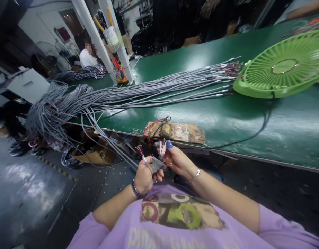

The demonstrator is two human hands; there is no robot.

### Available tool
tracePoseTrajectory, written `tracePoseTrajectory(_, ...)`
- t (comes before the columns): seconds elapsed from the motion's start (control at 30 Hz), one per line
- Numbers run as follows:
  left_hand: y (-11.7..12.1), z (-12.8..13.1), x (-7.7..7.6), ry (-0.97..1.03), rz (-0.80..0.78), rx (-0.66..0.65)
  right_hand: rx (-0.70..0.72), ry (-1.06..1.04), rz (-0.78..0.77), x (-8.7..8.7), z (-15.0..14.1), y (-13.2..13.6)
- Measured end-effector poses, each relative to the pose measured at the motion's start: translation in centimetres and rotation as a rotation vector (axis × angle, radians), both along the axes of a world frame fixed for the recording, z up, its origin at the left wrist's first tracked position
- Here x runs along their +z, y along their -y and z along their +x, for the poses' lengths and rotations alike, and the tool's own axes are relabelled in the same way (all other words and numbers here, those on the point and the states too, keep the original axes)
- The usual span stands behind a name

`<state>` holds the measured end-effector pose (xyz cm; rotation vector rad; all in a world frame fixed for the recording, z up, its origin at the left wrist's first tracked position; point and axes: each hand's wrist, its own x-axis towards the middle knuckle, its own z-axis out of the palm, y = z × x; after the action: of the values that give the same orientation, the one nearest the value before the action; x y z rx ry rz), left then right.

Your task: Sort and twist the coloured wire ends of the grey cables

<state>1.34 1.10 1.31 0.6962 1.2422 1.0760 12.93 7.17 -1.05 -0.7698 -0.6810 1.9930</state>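
Note:
Several grey cables with stripped, coloured wire ends are gripped in my left hand, below the bench edge. A dark grey piece sits at those fingers, its kind unclear. Close by on the right is my right hand, with blue wrap around one digit. Its fingers are bent together by thin copper-coloured wire ends; what they hold is partly hidden. A pale pinkish clamp-like piece stands beside the blue wrap, just under a wooden board that carries red and black leads.
Across the green bench lies a long bundle of grey cables, drooping over its left end. A green fan rests at right, its black cord trailing along the bench. A cardboard box is underneath. Another person is behind.

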Motion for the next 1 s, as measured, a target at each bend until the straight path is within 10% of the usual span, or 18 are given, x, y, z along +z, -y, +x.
tracePoseTrajectory(0.57, 0.3, 0.0, -0.3, -0.02, -0.006, -0.037, 0.003, -0.014, -0.053, -0.7, -0.1, -0.2)
tracePoseTrajectory(1.0, 1.7, -0.7, -0.1, -0.146, 0.033, -0.114, 0.312, 0.176, 0.12, 0.2, 3.0, 1.7)
